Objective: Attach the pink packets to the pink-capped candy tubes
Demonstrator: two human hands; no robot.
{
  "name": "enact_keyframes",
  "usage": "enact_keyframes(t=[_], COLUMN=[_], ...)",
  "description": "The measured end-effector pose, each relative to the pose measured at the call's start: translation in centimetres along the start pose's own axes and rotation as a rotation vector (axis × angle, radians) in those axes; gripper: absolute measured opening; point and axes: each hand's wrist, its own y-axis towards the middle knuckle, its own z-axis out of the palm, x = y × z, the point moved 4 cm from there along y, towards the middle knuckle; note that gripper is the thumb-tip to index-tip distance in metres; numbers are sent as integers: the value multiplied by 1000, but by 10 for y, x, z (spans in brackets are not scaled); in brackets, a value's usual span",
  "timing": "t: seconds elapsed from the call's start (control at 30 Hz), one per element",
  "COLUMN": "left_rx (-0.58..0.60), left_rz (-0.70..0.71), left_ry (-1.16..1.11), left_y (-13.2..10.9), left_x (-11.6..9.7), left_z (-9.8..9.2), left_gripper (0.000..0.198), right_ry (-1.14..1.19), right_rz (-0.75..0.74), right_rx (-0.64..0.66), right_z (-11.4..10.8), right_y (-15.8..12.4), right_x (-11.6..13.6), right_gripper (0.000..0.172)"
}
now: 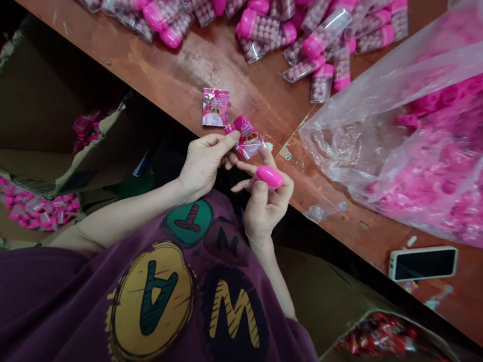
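Note:
My left hand [202, 159] pinches a small pink printed packet [245, 135] between thumb and fingers, just off the table's near edge. Close beside it, my right hand [265, 203] is closed around a small container topped by a bright pink cap [268, 176]; the container's body is hidden in my fingers. A second pink packet [214, 107] lies flat on the brown wooden table [180, 73], just above my left hand.
Several clear tubes with pink caps [233, 2] are heaped across the far side. A large clear plastic bag of pink caps [454, 135] fills the right. A white phone [423, 262] lies at the right edge. Cardboard boxes with pink packets [31, 206] and red packets [377, 337] stand below.

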Motion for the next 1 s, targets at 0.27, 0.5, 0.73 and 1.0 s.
enact_keyframes(t=[0.27, 0.5, 0.73, 1.0], left_rx=[-50, -54, -49, -23], left_rz=[-33, -42, -16, -34], left_ry=[-14, -9, 11, 11], left_y=[2, 2, 3, 5], left_x=[2, 7, 11, 14], left_z=[-1, 0, 0, -1], left_gripper=[41, 41, 41, 43], right_ry=[78, 104, 25, 110], right_rz=[238, 379, 375, 449], right_rx=[-168, -105, -71, -1], right_z=[-9, -4, 3, 4], right_y=[14, 6, 0, 1], right_x=[-1, -14, -14, -19], right_gripper=[24, 30, 41, 49])
